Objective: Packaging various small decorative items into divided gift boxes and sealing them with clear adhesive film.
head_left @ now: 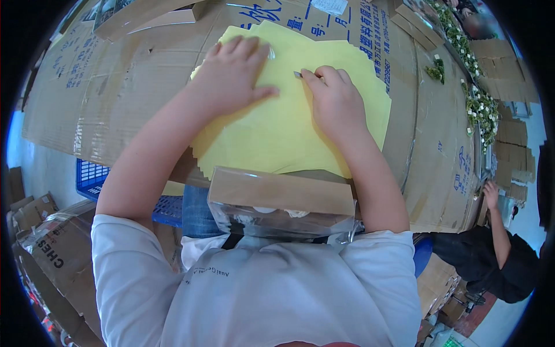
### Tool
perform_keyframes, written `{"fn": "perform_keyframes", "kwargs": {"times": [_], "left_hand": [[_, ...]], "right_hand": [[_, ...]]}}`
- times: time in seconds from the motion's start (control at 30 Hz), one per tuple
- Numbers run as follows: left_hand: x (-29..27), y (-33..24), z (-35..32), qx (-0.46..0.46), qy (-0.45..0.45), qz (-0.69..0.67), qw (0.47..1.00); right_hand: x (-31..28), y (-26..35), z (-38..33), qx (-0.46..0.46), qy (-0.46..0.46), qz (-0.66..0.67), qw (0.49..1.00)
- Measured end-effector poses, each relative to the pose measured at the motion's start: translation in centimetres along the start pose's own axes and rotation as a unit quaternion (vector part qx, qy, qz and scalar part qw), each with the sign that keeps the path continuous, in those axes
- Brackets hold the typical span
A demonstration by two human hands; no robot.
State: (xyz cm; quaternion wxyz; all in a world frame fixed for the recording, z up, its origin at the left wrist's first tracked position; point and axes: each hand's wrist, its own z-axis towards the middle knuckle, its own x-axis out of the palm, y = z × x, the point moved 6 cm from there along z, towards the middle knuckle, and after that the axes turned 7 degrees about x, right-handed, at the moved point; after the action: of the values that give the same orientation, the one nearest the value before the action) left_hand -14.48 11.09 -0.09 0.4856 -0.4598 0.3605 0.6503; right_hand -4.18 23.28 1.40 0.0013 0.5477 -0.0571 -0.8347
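Note:
A fanned stack of yellow paper sheets [277, 133] with jagged, stepped edges lies on the cardboard-covered table in front of me. My left hand [234, 75] rests on its upper left part, fingers stretched out and thumb spread, slightly blurred. On the upper right of the sheets, my right hand [338, 101] is closed in a pinch. From its fingertips a small metal tip [298, 74] sticks out toward the left. The rest of that tool is hidden inside the hand, so its kind is unclear. A small shiny clear piece [271, 53] shows beside my left fingers.
Between my body and the table's near edge sits a brown box with a clear front [280, 194]. A blue plastic basket [92, 176] is below at the left. Green sprigs with white flowers [483, 113] line the right side, where a person in black [491, 248] reaches in.

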Motion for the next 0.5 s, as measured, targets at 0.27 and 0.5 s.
{"fn": "perform_keyframes", "kwargs": {"times": [0.27, 0.5], "left_hand": [[-7.3, -1.8, -1.8, -0.013, -0.075, -0.284, 0.956], [-5.8, 1.1, -4.6, -0.240, -0.021, -0.391, 0.888]], "right_hand": [[-4.7, 2.0, 0.0, 0.032, -0.178, 0.175, 0.968], [-12.2, 4.5, -1.1, -0.143, -0.246, 0.183, 0.941]]}}
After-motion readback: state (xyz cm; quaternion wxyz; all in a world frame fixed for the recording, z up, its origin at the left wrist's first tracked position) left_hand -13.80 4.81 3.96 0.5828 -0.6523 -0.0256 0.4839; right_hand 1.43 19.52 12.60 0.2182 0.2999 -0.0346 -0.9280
